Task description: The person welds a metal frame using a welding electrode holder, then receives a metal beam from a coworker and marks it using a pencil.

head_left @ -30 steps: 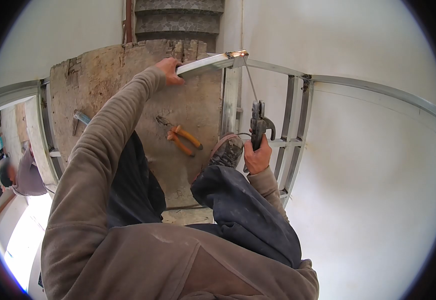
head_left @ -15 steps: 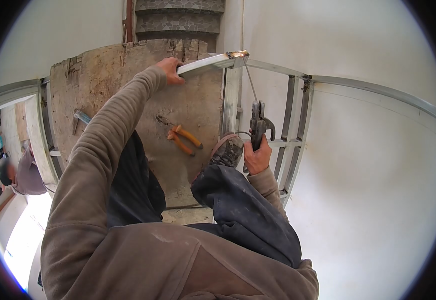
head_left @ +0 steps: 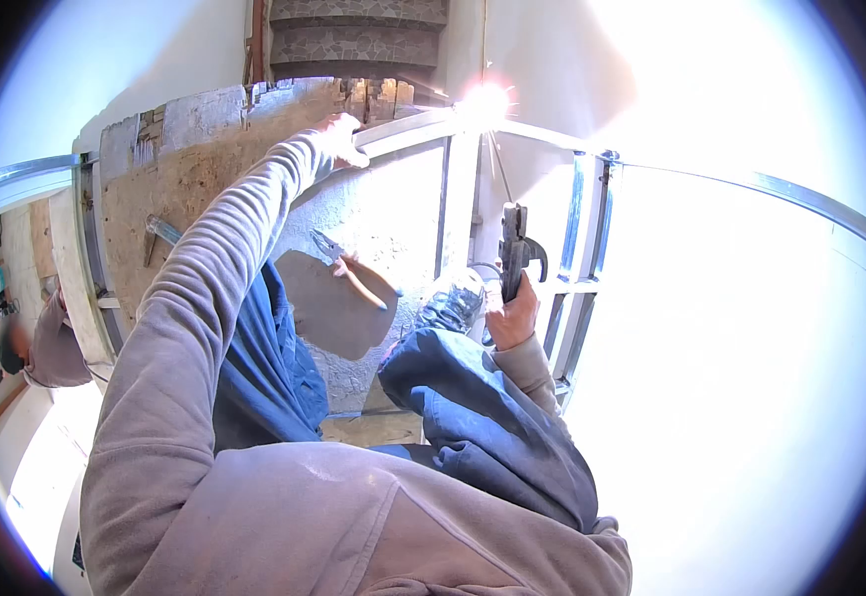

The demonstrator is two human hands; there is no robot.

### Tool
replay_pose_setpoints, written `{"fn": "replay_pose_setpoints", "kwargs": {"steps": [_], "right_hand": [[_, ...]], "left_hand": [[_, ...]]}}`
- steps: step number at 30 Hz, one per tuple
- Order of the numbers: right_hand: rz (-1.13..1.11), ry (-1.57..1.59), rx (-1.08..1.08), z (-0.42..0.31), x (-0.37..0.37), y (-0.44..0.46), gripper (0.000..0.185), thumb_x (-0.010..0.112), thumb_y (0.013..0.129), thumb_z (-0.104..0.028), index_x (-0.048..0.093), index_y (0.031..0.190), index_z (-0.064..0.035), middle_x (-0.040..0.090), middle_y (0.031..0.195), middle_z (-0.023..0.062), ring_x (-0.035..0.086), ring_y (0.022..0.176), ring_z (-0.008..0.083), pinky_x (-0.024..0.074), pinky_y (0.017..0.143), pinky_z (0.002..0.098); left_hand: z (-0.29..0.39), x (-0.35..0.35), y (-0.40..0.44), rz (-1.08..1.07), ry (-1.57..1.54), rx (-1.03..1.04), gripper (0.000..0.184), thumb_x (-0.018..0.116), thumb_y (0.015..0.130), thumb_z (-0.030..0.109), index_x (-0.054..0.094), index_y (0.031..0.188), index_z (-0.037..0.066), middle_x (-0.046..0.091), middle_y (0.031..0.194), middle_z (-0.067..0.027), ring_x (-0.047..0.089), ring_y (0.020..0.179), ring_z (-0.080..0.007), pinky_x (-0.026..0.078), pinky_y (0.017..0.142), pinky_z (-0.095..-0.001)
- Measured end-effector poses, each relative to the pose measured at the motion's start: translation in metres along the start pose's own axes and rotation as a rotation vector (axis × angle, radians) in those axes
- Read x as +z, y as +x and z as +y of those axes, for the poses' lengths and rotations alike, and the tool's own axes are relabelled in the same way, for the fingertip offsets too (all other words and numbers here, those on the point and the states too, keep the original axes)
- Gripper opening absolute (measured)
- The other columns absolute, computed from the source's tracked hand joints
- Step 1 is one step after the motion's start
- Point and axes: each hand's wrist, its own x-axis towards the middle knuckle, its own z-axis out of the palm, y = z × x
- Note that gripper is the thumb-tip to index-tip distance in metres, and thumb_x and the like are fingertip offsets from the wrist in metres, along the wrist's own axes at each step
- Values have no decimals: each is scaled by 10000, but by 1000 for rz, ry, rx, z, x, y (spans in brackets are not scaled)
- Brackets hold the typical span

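Arc welding in hand, judging by the white-hot glare (head_left: 482, 101) at the far end of the pale silver metal bar (head_left: 408, 131); next move seems to call for a steady rod tip & bar kept still. L hand (head_left: 341, 144) grips bar's near end, w/ weld spot off to its right; R hand (head_left: 514, 318) closed round black electrode holder (head_left: 514, 243), thin grey rod (head_left: 503, 176) running up into glare, tip hidden; orange-handled metal pliers (head_left: 358, 283) b/w hands, on worn brown wooden board (head_left: 194, 164).
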Motion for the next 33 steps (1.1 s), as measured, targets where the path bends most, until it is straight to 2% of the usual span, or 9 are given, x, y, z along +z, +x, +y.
{"fn": "replay_pose_setpoints", "kwargs": {"steps": [2, 7, 8, 9, 19, 22, 25, 28, 33], "right_hand": [[-1, 29, -14, -8, -2, 0, 319, 615, 822, -58, 631, 1130, 21, 665, 790, 115, 583, 625, 147, 481, 617, 308], [13, 15, -3, 0, 2, 4, 331, 619, 830, -68, 635, 1152, 7, 689, 867, 124, 611, 693, 141, 494, 653, 310], [23, 51, -8, 2, 3, 2, 334, 618, 833, -72, 634, 1158, 4, 686, 864, 120, 611, 694, 143, 496, 657, 312], [32, 87, -11, -3, 1, 2, 337, 618, 837, -77, 632, 1164, 1, 683, 861, 117, 610, 696, 145, 499, 661, 315], [55, 118, -49, -1, -3, 2, 325, 612, 837, -92, 639, 1145, 6, 637, 770, 84, 560, 635, 125, 471, 613, 293], [59, 109, -32, -6, -2, 5, 323, 639, 808, -151, 598, 1060, 46, 644, 727, 208, 663, 644, 347, 500, 582, 398], [47, 87, -6, -7, -1, 6, 302, 631, 802, -148, 592, 1030, 46, 629, 688, 199, 649, 607, 339, 489, 563, 396], [28, 104, 36, -3, -1, 5, 339, 608, 826, -101, 635, 1144, 15, 616, 727, 60, 528, 613, 103, 453, 591, 273], [8, 91, 37, -3, -1, 7, 336, 606, 824, -92, 635, 1141, 15, 619, 728, 63, 525, 605, 104, 453, 586, 274]], "left_hand": [[-1, 2, 1, 25, 39, -28, 769, 843, 654, 368, 574, 1302, 51, 623, 1238, -176, 607, 1125, -321, 480, 988, -388], [-5, 2, 13, -68, 21, 51, 672, 819, 622, 386, 660, 1161, 17, 698, 1027, -180, 674, 974, -302, 528, 863, -395], [-17, 2, 15, -3, -18, 267, 613, 798, 607, 374, 687, 1076, -4, 706, 938, -185, 691, 906, -295, 533, 803, -406], [-16, 2, 13, 12, -10, 298, 598, 788, 609, 356, 681, 1058, -25, 701, 954, -195, 688, 916, -295, 530, 799, -417], [-6, 0, 0, 16, -78, 227, 559, 761, 624, 325, 681, 1058, -18, 707, 921, -197, 692, 874, -309, 523, 802, -394], [-7, 0, 2, 17, -75, 216, 553, 760, 623, 327, 684, 1052, -14, 706, 927, -201, 691, 877, -310, 522, 807, -389], [-5, -1, 0, 31, -60, 214, 539, 758, 628, 321, 686, 1049, -9, 706, 936, -202, 692, 881, -306, 521, 811, -386], [0, -5, -4, 21, -74, 206, 532, 754, 635, 312, 685, 1055, -7, 706, 937, -200, 692, 880, -300, 521, 811, -381], [-1, -4, -1, -4, -64, 175, 542, 751, 642, 301, 692, 1097, 15, 713, 960, -187, 693, 898, -294, 524, 835, -370]]}}
